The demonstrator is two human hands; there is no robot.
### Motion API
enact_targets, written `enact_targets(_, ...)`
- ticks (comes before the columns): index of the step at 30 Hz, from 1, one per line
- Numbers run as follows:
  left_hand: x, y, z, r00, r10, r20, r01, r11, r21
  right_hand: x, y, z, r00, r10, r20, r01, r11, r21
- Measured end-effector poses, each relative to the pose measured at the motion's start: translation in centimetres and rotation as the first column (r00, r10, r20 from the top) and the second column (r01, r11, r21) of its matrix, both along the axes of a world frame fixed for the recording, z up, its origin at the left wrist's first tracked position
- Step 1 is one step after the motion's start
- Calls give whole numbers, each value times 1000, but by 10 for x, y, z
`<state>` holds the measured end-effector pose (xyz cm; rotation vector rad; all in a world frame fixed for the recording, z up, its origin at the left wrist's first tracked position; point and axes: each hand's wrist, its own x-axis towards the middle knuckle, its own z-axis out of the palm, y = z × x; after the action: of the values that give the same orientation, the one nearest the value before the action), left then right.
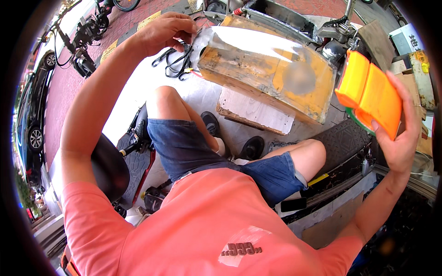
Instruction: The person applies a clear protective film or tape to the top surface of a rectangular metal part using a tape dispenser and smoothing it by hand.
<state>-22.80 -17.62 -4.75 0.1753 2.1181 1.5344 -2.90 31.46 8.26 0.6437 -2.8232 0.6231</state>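
Raised at the upper left, my left hand [171, 33] has its fingers curled together at the loose end of clear plastic film [200, 45]. The film covers a long yellow-brown block [258, 69], which looks like a battery pack and lies tilted in front of my knees. A short red wire with a yellow connector [189, 70] comes out near its left end. At the right, my right hand [399, 124] grips a chunky orange-and-yellow plastic block [372, 94] with a green lower edge. That block is held up beside the pack's right end, apart from it.
Under the pack stands a pale-topped wooden block [255, 110]. Black cords [177, 62] lie left of it. A metal housing [285, 20] is behind. A scooter [131, 161] stands by my left knee, and a dark phone [293, 204] rests near my right thigh. Boxes [412, 41] are stacked far right.
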Motion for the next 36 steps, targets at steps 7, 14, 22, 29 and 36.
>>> enact_targets(7,-6,-11,14,992,-98,76,110,981,-163,-11,-8,14,999,-22,32,23,999,-24)
enact_targets(14,13,26,17,980,-193,40,193,905,-379,27,4,-12,971,-150,184,151,988,6)
enact_targets(22,21,38,10,970,-210,-122,138,891,-433,35,5,-38,971,-193,139,197,980,-17)
enact_targets(29,17,41,5,955,-250,-156,154,874,-461,36,7,-46,971,-204,126,205,979,8)
enact_targets(36,19,42,1,959,-215,-186,107,880,-463,33,10,-52,964,-199,177,204,979,-9)
